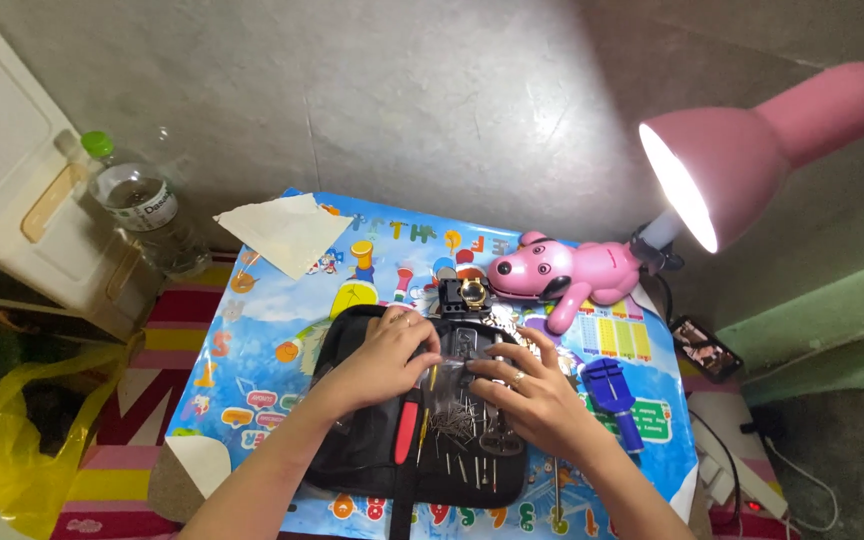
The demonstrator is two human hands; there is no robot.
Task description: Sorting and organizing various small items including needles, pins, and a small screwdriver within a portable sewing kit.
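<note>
Both hands rest on an open black tool case [352, 455] lying on a small table with a colourful printed cover [262, 330]. My left hand [387, 355] and my right hand [527, 385] pinch a small clear plastic bag [452, 370] between them over the case. Below the bag lie several thin metal pins [457, 425] and a red-handled tool [406, 432] in the case. A wristwatch in a black holder [464, 293] stands just behind the hands.
A pink dog-shaped lamp base [562, 275] with a lit pink shade [742, 155] stands at the back right. A blue watch tool [614, 392] lies right of the case. A folded paper [282, 232], a plastic bottle [137, 205], a white cabinet [12, 160], a yellow bag [22, 430] and a phone [707, 347] surround the table.
</note>
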